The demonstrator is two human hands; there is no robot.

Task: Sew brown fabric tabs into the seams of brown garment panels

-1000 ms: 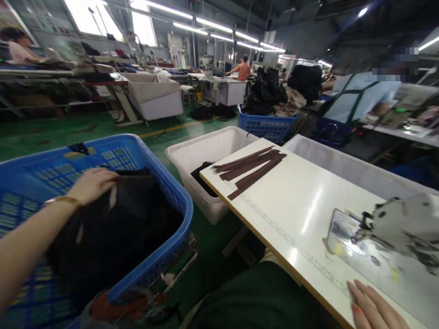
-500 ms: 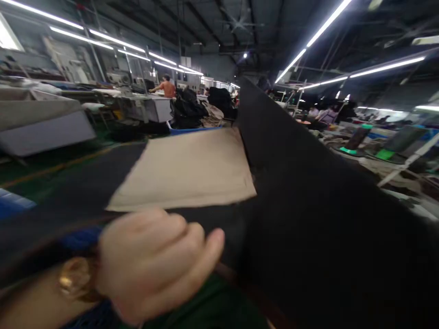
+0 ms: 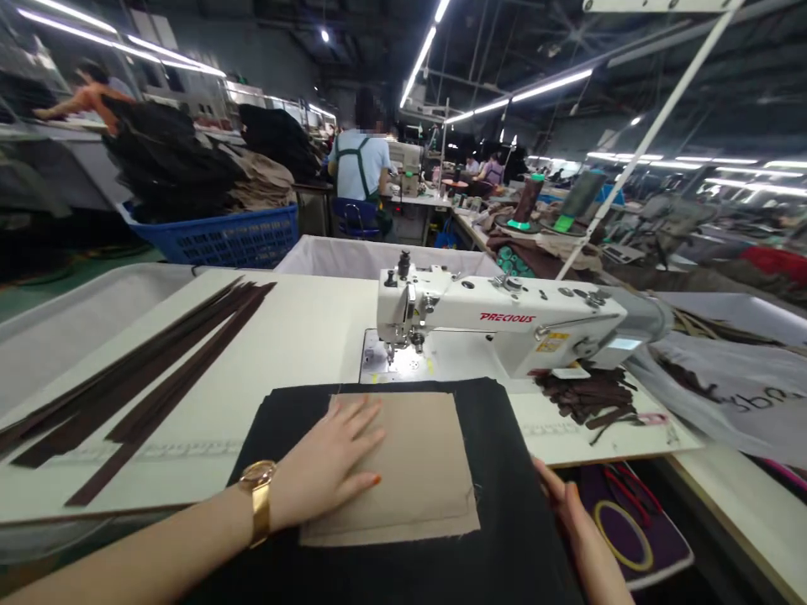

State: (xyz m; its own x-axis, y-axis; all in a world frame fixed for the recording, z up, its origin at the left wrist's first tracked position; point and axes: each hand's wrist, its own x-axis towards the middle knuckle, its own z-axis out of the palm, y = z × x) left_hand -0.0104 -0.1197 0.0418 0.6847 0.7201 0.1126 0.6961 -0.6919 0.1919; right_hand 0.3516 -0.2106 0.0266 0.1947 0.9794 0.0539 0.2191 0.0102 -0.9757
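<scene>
Left hand (image 3: pixel 324 460) spread on beige panel (image 3: pixel 422 462); right hand (image 3: pixel 581 525) at edge of black fabric (image 3: pixel 508 470), pinch unclear; likely soft, limp: hold edges.

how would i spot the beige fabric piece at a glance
Find the white sewing machine, then the black cloth on its near side. On that cloth, under the left hand, lies the beige fabric piece. Flat, four-sided and pale, it stands out from the black beneath.

Black fabric (image 3: pixel 504 512) now lowered before sewing machine (image 3: pixel 466 315); left hand (image 3: pixel 324 466) uncurled, fingers spread on beige panel (image 3: pixel 422 462)
</scene>
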